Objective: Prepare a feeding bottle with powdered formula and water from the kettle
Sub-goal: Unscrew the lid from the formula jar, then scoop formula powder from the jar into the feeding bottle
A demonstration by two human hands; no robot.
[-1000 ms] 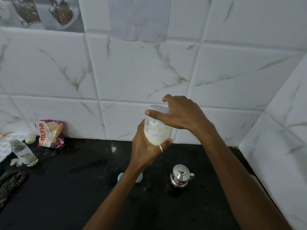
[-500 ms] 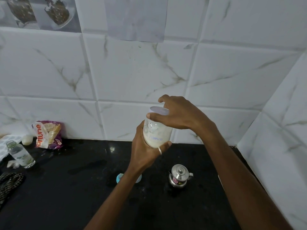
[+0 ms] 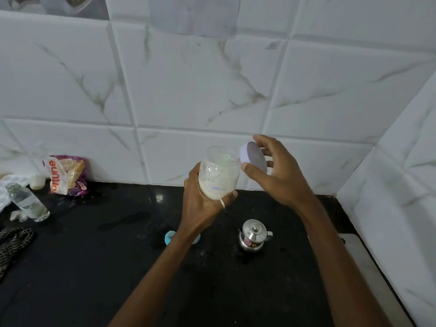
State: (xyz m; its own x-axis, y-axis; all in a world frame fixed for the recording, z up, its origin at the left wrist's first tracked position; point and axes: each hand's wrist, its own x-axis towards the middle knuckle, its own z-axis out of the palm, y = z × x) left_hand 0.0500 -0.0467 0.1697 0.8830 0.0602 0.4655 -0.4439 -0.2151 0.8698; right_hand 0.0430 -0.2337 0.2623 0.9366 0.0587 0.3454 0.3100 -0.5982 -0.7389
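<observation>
We've got the bottle [image 3: 218,178] up off the bench [image 3: 94,256], gripped in the left hand [image 3: 200,208]. Its fingers [image 3: 232,195] curl round the lower half, a ring showing on one of them. The mouth is uncovered, and white contents fill the part just above those fingertips.

Just right of the mouth, the right hand [image 3: 278,178] pinches the round pale lid [image 3: 253,158] by its rim, thumb below and a finger on top. The lid is tilted on edge, close to the bottle's rim, and we can't tell whether it touches. The remaining fingers fan loosely behind it.

Down below the right-hand fingers, the small steel kettle [image 3: 253,234] stands on the bench with its own cover on. Under the left wrist a blue round thing [image 3: 169,237] peeks out, mostly hidden. Well left of the left-hand fingers, against the tiled wall [image 3: 188,90], sit a printed packet [image 3: 67,174] and a small glass flask [image 3: 27,201].
</observation>
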